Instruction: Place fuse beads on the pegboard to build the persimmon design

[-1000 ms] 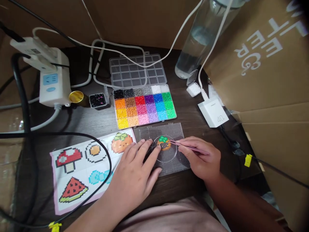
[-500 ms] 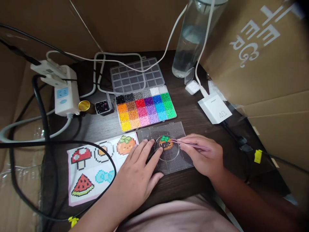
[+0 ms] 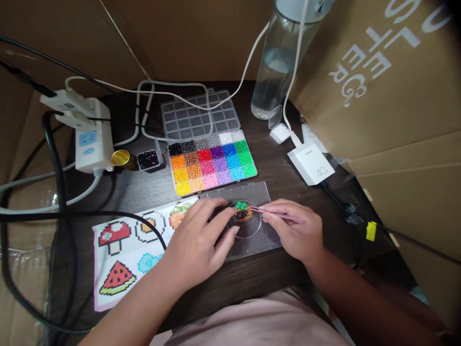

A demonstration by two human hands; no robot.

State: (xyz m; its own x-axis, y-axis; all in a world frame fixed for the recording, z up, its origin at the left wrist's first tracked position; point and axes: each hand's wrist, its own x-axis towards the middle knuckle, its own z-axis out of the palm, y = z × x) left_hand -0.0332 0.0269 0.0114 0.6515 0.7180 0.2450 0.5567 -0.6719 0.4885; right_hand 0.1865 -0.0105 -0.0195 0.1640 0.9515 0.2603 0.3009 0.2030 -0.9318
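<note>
Right hand pinches pink tweezers; left hand loosely spread beside bead pattern. Slip of tweezers could push pattern apart.

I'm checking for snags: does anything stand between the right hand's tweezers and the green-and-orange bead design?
Nothing visible does. The tweezers in the right hand point at the bead design from its right; contact is too small to judge. The left hand lies left of their path.

You had in view one pair of slim pink tweezers, one clear plastic pegboard, one clear compartmented bead case, two small clear bead boxes and five printed pixel pictures.
</note>
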